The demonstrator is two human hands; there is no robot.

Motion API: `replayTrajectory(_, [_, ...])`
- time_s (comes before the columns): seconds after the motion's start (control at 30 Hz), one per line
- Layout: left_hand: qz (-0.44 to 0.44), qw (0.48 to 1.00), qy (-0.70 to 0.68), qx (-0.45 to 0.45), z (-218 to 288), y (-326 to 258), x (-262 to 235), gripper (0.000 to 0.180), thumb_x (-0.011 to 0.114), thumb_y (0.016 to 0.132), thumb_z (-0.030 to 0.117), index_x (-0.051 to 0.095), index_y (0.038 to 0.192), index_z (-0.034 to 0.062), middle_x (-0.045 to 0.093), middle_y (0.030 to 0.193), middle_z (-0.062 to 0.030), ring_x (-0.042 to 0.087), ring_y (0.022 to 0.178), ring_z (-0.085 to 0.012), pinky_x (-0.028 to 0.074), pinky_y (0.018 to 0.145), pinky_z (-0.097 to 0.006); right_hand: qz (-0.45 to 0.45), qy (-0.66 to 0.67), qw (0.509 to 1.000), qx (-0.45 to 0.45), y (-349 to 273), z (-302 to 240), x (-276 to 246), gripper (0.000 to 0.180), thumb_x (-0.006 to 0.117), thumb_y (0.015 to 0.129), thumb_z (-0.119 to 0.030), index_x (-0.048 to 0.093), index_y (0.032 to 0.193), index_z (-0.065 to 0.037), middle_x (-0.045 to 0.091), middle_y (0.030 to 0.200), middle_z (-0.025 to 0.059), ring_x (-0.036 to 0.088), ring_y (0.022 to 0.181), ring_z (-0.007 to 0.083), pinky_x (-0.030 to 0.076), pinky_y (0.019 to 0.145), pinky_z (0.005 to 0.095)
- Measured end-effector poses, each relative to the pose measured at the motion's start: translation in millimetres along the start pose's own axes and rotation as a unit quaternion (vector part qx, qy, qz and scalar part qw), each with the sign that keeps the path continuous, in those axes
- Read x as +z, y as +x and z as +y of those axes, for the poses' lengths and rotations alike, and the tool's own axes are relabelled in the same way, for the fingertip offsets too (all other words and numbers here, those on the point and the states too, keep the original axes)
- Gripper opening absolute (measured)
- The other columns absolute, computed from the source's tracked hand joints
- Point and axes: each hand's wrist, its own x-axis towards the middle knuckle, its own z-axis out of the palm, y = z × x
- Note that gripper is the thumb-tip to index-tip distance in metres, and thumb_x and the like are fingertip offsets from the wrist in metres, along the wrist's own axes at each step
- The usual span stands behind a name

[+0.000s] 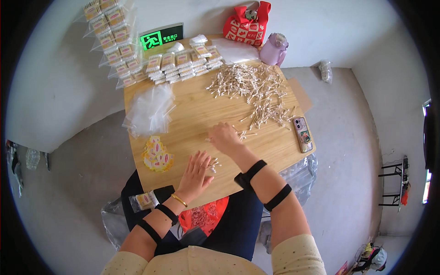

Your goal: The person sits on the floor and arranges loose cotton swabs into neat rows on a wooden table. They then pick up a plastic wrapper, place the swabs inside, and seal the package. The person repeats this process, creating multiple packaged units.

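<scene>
My left hand (196,173) lies flat on the wooden table (192,114), fingers spread, its fingertips against a small bunch of cotton swabs (212,166). My right hand (224,137) reaches forward with fingers curled down onto a few loose swabs (243,134) at the near edge of a large scattered pile of cotton swabs (256,89). Whether it grips any swab I cannot tell. A filled swab packet (143,200) rests on my lap by my left wrist.
A stack of clear plastic bags (149,110) and a heap of yellow labels (157,156) lie at the table's left. Rows of filled packets (183,62) line the far edge. A phone (303,134), a lilac bottle (274,48) and a red bag (247,23) sit at right.
</scene>
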Motion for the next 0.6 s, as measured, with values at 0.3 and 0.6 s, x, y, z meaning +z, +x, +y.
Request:
replayTrajectory(0.3, [0.0,1.0,0.007,-0.028,-7.6,22.6,-12.1,0.108,0.078,0.082,0.048,0.021,0.161,0.0011,0.028,0.166,-0.0186,0.025,0.155,-0.0386,0.021,0.126,-0.056,0.119,0.231,0.957,0.131,-79.7,-9.4,-26.0,0.044,0.079,0.078,-0.018,0.066,0.12,-0.011,0.061,0.127,0.0116,0.054,0.121,0.0343,0.043,0.105,0.0466])
replayTrajectory(0.6, [-0.021,0.998,0.056,0.008,-11.4,26.2,-1.1,0.074,0.07,0.092,0.042,0.046,0.15,0.0036,0.046,0.158,-0.0134,0.037,0.15,-0.0312,0.024,0.125,-0.054,0.087,0.095,0.99,0.055,-114.9,-18.8,-23.6,0.077,0.083,0.08,-0.028,0.05,0.149,-0.021,0.048,0.15,0.007,0.041,0.142,0.0316,0.031,0.121,0.0491])
